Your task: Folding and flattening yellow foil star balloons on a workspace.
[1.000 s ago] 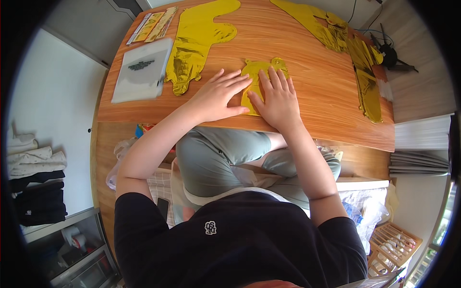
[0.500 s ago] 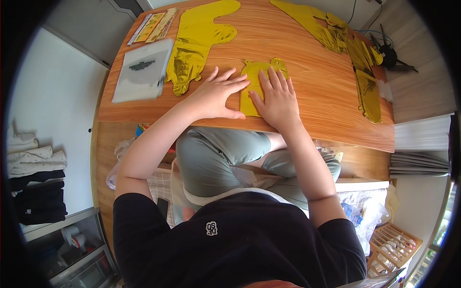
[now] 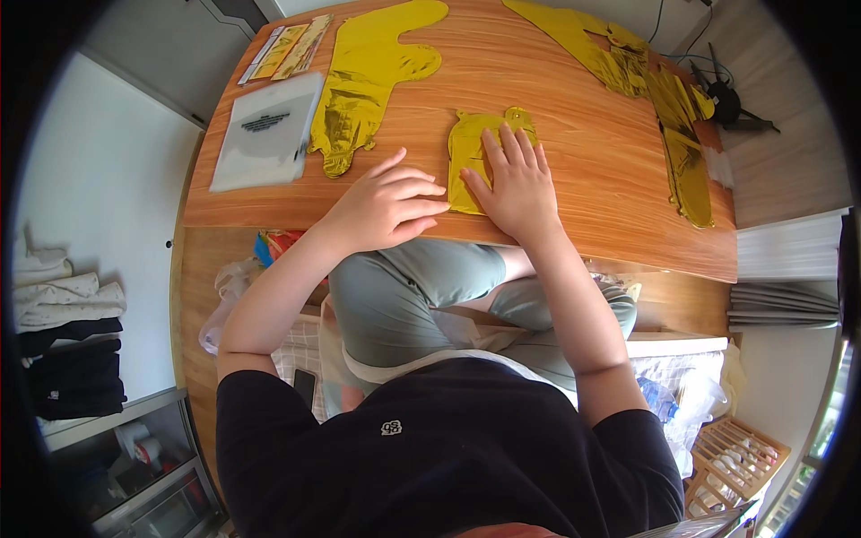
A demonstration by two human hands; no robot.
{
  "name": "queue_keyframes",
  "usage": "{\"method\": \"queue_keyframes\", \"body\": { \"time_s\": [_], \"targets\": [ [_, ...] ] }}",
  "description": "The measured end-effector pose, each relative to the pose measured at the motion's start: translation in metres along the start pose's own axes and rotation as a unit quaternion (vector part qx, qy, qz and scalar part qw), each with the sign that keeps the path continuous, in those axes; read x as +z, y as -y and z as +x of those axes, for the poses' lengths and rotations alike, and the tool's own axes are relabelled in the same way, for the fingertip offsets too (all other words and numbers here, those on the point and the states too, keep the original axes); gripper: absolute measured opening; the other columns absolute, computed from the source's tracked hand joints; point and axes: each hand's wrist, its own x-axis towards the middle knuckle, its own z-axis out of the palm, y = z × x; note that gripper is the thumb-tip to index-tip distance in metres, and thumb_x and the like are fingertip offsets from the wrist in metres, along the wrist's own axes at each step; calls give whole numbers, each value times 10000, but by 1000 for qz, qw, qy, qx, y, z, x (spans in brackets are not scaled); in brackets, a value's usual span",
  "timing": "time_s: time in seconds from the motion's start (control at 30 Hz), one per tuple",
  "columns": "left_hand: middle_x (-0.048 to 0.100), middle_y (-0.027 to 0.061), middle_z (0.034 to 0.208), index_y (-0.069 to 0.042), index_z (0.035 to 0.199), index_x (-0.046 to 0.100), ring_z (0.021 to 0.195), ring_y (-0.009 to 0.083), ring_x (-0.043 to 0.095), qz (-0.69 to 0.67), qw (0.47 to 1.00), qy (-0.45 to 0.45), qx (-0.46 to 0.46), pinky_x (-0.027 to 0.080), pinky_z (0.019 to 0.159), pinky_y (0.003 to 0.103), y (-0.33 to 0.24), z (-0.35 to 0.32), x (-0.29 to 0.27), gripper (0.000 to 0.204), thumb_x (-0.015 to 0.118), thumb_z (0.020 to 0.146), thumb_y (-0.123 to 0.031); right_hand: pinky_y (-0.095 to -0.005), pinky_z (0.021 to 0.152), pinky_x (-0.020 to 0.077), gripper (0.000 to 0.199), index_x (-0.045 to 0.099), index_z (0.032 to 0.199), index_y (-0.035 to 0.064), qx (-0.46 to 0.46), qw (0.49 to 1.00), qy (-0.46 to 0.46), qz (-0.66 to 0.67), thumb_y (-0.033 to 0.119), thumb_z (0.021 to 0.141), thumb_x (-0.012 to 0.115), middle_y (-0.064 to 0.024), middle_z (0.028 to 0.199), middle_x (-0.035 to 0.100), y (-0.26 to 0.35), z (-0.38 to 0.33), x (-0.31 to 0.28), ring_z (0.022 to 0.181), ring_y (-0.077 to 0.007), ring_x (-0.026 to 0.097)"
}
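Observation:
A folded gold foil balloon [image 3: 468, 143] lies flat near the front edge of the wooden table [image 3: 592, 170]. My right hand [image 3: 520, 184] rests palm down on its right part, fingers stretched out and covering some of the foil. Just left of the balloon is my left hand [image 3: 386, 204], open, its fingers apart and pointing right; the fingertips come close to the balloon's lower left edge. Whether they touch it I cannot tell. Another gold foil balloon [image 3: 377, 67], flat and unfolded, lies beyond my left hand.
A clear plastic bag [image 3: 265, 134] lies at the table's left, with gold-printed packets [image 3: 287, 49] behind it. More crumpled gold foil [image 3: 677, 117] stretches along the right side, beside a black device with antennas [image 3: 728, 100]. My crossed legs [image 3: 421, 278] are below the table edge.
My left hand has drawn back left and toward me, off the folded balloon, uncovering its left side. My right hand stays on it, almost unmoved.

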Motion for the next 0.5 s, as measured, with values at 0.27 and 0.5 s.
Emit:
{"method": "queue_keyframes", "body": {
  "time_s": [0.27, 0.5],
  "targets": [
    [699, 5, 1307, -200, 1240, 775, 1271, 208, 622, 37, 998, 24, 34, 366, 1220, 550, 3, -2, -8, 360, 778, 900, -318, -516, 1278, 249, 735, 459, 1581, 106, 1, 1000, 3, -1, 582, 1027, 533, -181, 1651, 410, 1, 0, 0, 1553, -365, 336],
    [683, 9, 1337, -193, 1234, 768, 1298, 209, 600, 49, 996, 43, 58, 365, 1220, 543, 12, 1, -4, 393, 776, 887, -376, -517, 1278, 247, 733, 451, 1587, 112, 1, 1000, 5, -5, 581, 1029, 528, -180, 1658, 401, 0, 0, 1, 1555, -363, 334]
  ]
}}
